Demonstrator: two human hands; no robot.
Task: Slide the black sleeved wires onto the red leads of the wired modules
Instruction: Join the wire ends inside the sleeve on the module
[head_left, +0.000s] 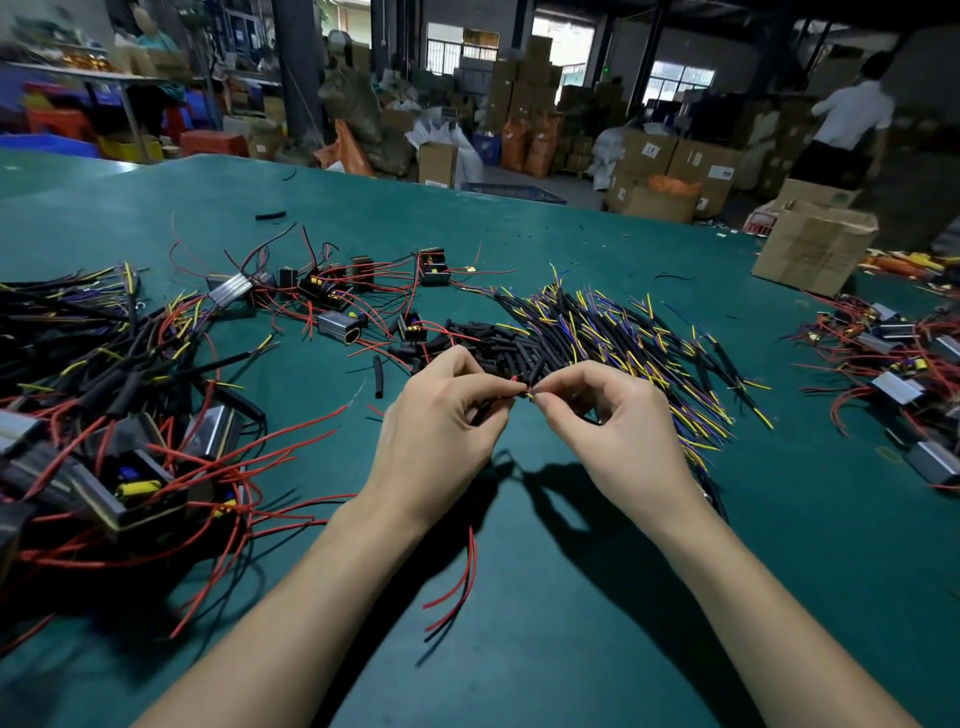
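Two hands above green bench (597, 597): left hand (441, 431) pinches red lead (511, 383), right hand (618, 421) pinches black sleeved wire (531, 393), tips meeting. Sleeved-wire pile (613, 332) just behind; wired modules (130, 483) heaped left, more (904, 364) right.

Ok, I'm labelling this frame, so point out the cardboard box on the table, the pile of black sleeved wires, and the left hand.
cardboard box (810, 249): head view, its front wall.
pile of black sleeved wires (597, 327): head view, middle of the heap.
left hand (441, 421): head view, back of the hand.
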